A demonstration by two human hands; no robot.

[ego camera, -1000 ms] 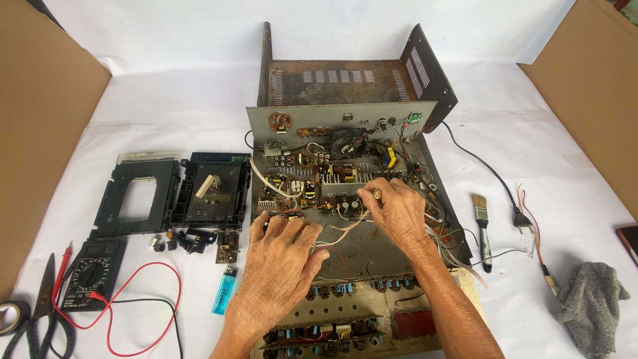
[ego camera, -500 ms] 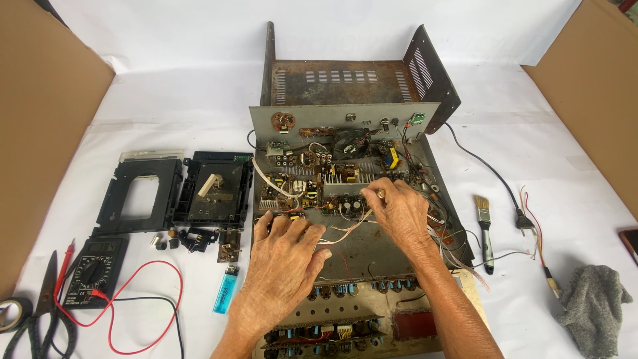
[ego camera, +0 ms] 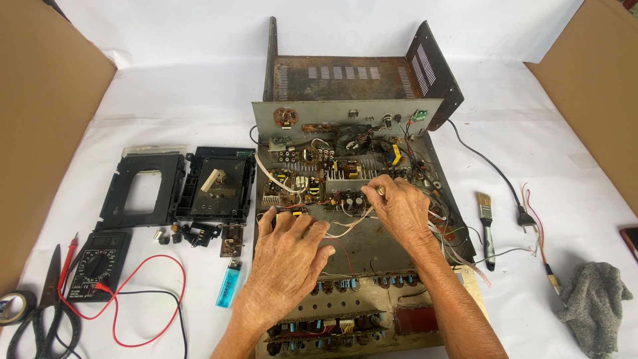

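Both hands, left hand (ego camera: pixel 287 247) and right hand (ego camera: pixel 397 207), barely shifted over open chassis (ego camera: pixel 352 199).

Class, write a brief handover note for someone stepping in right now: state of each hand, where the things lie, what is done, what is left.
Left hand: open, flat on the chassis.
Right hand: fingertips pinched at the white wires by the circuit boards.
Done: the cover is off, and black plastic frames lie to the left.
Left: wires and boards remain in the chassis.
Multimeter, lighter, brush nearby.
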